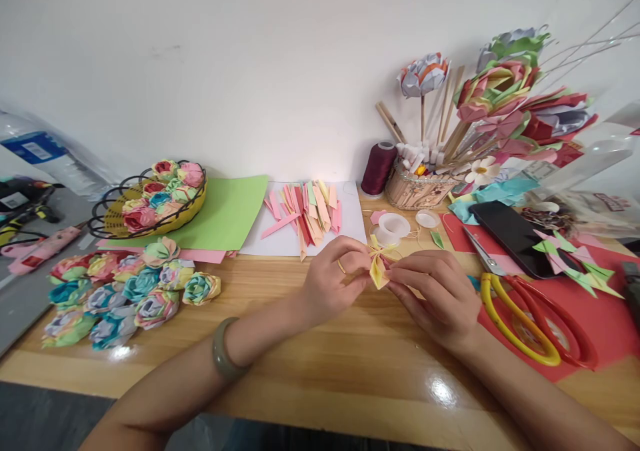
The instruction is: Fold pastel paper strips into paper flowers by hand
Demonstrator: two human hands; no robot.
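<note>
Between my hands, above the wooden table, is a small yellow folded-paper flower piece [379, 272]. My left hand [336, 272] pinches it from the left; a ring and a bracelet show on that side. From the right, my right hand [435, 294] grips the same piece with its fingertips, which are partly hidden behind it. Just behind my hands lie a roll of clear tape [394, 225] and some thin yellow thread [413, 235]. A pile of folded paper strips [305, 214], mostly pink, rests on white paper [350, 214].
Yellow-and-red-handled scissors [520, 317] and a black phone [515, 237] lie at right on red paper [600, 311]. Behind stand a pen basket [417, 187] with paper flowers and a maroon thread spool [379, 169]. Several paper flowers [157, 306] and a yellow basket [115, 214] are at left.
</note>
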